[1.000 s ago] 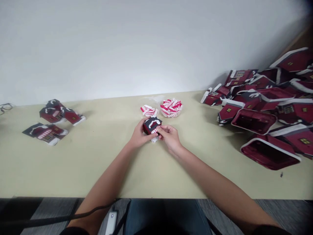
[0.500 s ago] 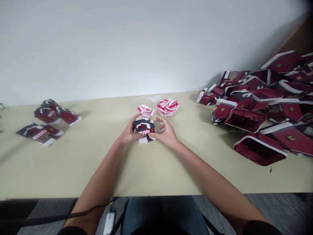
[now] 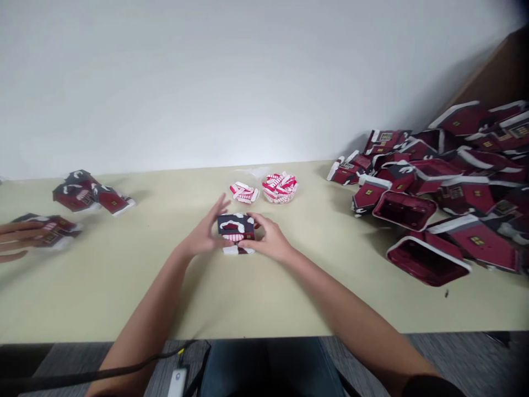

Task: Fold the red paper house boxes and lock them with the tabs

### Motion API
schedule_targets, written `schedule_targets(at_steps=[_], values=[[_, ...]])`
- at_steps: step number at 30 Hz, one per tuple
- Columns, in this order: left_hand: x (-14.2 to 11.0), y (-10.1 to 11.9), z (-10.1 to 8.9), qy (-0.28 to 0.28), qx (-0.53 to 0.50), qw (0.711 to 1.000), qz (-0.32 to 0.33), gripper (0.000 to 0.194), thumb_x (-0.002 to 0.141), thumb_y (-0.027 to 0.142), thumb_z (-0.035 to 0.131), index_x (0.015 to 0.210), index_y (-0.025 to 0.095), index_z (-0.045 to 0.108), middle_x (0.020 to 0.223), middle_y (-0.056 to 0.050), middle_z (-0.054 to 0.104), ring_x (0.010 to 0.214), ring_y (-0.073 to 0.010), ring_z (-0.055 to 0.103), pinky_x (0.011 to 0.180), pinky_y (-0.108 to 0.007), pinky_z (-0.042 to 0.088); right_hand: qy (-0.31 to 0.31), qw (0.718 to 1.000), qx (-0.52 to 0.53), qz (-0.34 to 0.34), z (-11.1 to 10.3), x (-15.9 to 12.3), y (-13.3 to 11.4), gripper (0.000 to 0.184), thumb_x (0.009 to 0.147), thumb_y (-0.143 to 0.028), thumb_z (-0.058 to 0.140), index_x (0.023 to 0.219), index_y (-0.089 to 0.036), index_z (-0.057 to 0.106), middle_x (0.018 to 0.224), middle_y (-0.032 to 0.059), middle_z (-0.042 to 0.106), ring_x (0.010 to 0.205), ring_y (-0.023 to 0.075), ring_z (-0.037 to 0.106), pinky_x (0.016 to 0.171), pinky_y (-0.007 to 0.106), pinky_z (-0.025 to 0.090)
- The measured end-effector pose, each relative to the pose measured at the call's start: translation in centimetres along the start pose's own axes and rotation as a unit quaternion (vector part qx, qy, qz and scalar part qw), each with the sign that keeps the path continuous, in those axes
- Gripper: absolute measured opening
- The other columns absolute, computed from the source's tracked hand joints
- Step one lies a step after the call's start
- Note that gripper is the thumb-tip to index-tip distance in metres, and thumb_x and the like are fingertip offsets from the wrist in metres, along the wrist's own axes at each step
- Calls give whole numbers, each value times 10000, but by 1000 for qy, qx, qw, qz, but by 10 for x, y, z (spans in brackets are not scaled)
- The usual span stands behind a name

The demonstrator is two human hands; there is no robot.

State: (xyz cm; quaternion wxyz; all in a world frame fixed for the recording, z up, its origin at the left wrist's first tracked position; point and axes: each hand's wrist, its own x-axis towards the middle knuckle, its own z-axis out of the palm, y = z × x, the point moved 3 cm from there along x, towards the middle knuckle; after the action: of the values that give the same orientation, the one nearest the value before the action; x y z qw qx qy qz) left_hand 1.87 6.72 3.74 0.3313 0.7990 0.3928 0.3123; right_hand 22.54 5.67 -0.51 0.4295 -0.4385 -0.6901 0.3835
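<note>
A small dark-red model house [image 3: 248, 225] with a dark roof, white snow trim and a red-and-white striped awning stands in front of me. My right hand [image 3: 270, 238] grips its right side, thumb at the front and fingers behind. On the other side, my left hand [image 3: 202, 234] has its fingers spread and raised off the house, the thumb near its front left. Just beyond are a few loose striped awning pieces [image 3: 244, 193] and a clear bowl [image 3: 281, 199] heaped with more such pieces.
Many similar houses [image 3: 458, 193] are piled at the right, some showing hollow undersides. Two houses [image 3: 76, 193] sit at the left, where another person's hand [image 3: 19, 237] is on a third house [image 3: 61, 234]. A cable [image 3: 124, 366] crosses below the table edge.
My left fingers have opened away from the house, while my right fingers have closed on it. Another person's hand has come in from the left onto a house. The view has shifted slightly.
</note>
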Motion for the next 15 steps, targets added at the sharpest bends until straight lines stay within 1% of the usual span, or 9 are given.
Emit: schedule_targets(at_steps=[1, 2, 3, 5, 7, 9, 11, 13, 15], values=[[-8, 8, -6, 35, 75, 996, 14, 1148, 712, 403, 804, 1575, 280, 56, 1614, -196, 212, 1433, -392, 344, 1113, -547, 374, -19, 1000, 19, 2, 2, -1, -2, 888, 606, -492, 862, 1396, -271, 522, 1260, 110, 658, 1156, 297, 610, 976, 458, 479], [-17, 17, -11, 65, 156, 985, 24, 1105, 743, 401, 773, 1575, 295, 54, 1635, -172, 154, 1463, -393, 283, 1135, -567, 330, -36, 999, 40, 4, 4, -3, -4, 956, 599, -488, 868, 1442, -272, 470, 1281, 119, 652, 1179, 301, 607, 991, 465, 471], [-26, 25, -13, 77, 232, 969, 34, 1033, 774, 395, 741, 1573, 311, 90, 1637, -150, 168, 1473, -390, 261, 1147, -578, 298, -51, 997, 59, 4, 5, -4, -6, 1009, 604, -480, 867, 1482, -276, 413, 1306, 126, 642, 1203, 301, 599, 1005, 472, 462], [-40, 37, -11, 61, 348, 934, 59, 872, 821, 400, 691, 1550, 342, 216, 1592, -119, 314, 1446, -376, 322, 1144, -568, 285, -59, 995, 83, 4, 5, -6, -9, 1047, 643, -459, 849, 1528, -287, 318, 1357, 134, 613, 1241, 295, 581, 1024, 483, 445], [-50, 41, -7, 48, 415, 905, 84, 738, 854, 413, 658, 1511, 358, 324, 1509, -104, 457, 1383, -359, 424, 1117, -534, 315, -40, 996, 85, 2, 2, -7, -11, 1014, 685, -442, 823, 1535, -292, 290, 1393, 134, 587, 1245, 288, 579, 1032, 487, 431], [-54, 38, -7, 64, 454, 883, 100, 650, 885, 401, 623, 1484, 360, 373, 1448, -93, 531, 1327, -338, 492, 1084, -503, 347, -8, 997, 78, 1, -3, -6, -10, 946, 709, -437, 804, 1512, -288, 329, 1386, 130, 593, 1227, 287, 590, 1020, 478, 432], [-56, 30, -15, 81, 480, 867, 106, 584, 912, 368, 585, 1465, 351, 398, 1407, -84, 570, 1289, -317, 531, 1054, -475, 377, 23, 997, 71, 1, -8, -4, -9, 878, 714, -439, 795, 1474, -283, 384, 1363, 124, 612, 1195, 285, 605, 999, 463, 439], [-56, 19, -33, 85, 505, 854, 95, 526, 933, 351, 544, 1444, 326, 425, 1380, -87, 591, 1267, -310, 549, 1032, -459, 399, 48, 997, 66, 2, -13, -2, -6, 830, 718, -434, 788, 1444, -281, 416, 1343, 118, 628, 1163, 278, 614, 978, 451, 444], [-56, 4, -61, 91, 534, 839, 59, 477, 948, 360, 503, 1418, 294, 455, 1368, -99, 596, 1245, -316, 563, 1014, -456, 417, 69, 996, 62, 0, -17, 0, -4, 789, 725, -416, 778, 1422, -287, 431, 1324, 107, 643, 1136, 268, 620, 969, 446, 442]])
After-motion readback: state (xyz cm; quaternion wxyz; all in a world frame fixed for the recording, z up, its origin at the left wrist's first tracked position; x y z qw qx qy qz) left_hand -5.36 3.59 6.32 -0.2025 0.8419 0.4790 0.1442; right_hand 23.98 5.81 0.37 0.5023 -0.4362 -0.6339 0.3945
